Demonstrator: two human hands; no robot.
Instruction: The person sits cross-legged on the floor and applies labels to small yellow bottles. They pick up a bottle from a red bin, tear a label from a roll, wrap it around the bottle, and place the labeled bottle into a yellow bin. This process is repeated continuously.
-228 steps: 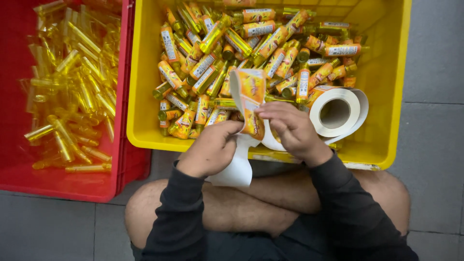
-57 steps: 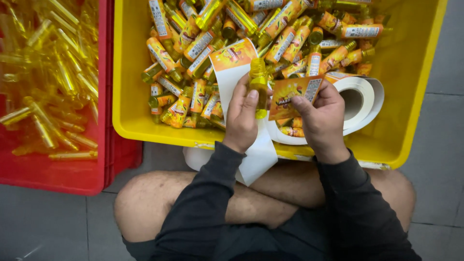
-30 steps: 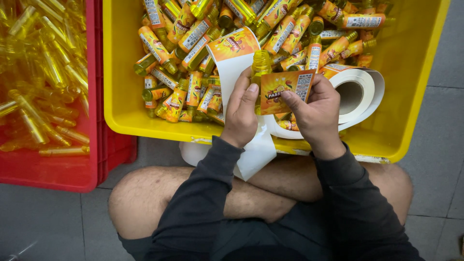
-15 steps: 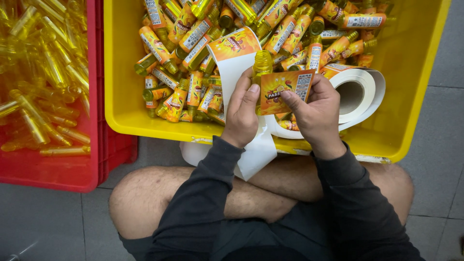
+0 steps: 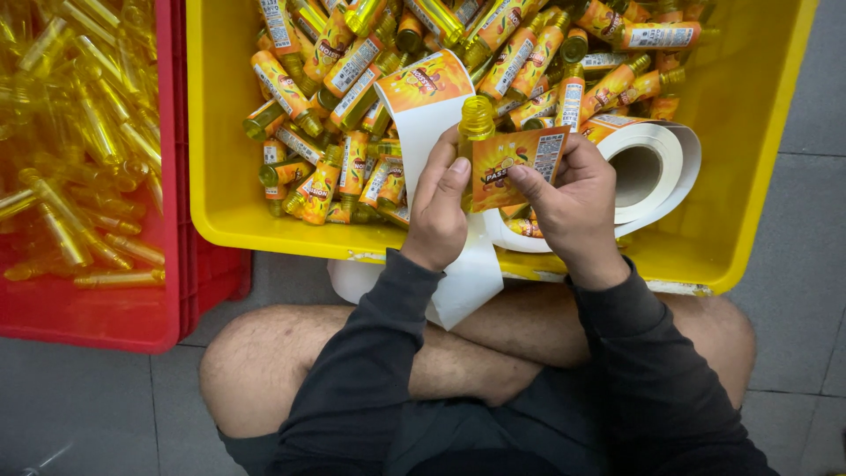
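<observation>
Grey floor tiles [image 5: 811, 264] underlie a yellow crate [image 5: 220, 194]; left hand [image 5: 438, 211] grips a small bottle [image 5: 476, 119], right hand [image 5: 573, 207] pinches an orange label [image 5: 511, 163] against it.

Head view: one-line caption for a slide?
Seated person's left hand holds a small yellow bottle while the right hand presses an orange label on, over a yellow crate.

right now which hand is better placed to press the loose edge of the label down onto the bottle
Right, probably. The right hand already pinches the orange label at its free edge against the small yellow bottle. The left hand grips the bottle from the other side, with the white backing strip running under it.
</observation>
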